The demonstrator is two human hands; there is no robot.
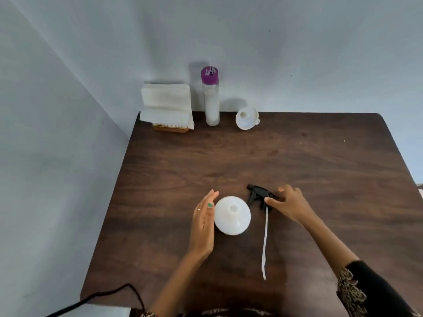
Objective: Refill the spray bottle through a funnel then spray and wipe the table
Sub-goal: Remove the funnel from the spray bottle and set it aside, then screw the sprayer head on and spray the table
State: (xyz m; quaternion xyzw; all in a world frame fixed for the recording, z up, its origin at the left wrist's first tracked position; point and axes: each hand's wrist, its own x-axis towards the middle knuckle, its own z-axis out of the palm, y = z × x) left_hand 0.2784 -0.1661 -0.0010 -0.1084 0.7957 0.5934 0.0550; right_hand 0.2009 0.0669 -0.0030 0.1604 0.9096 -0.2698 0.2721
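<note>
The white spray bottle (232,216) stands upright near the table's front, its neck uncapped. My left hand (203,225) is beside its left side, fingers straight, holding nothing. The black trigger sprayer head (258,196) lies on the table to the right of the bottle, its white dip tube (265,243) stretching toward me. My right hand (287,203) rests over the sprayer head's rear end, thumb and fingers loosely spread around it. A white funnel (246,118) lies tilted at the back. Left of it stands a tall clear refill bottle (211,97) with a purple cap.
A stack of white paper napkins (166,106) sits in a wooden holder at the back left corner of the dark wooden table (320,161). A black cable (98,296) runs by the front left edge. Walls close in behind and on the left.
</note>
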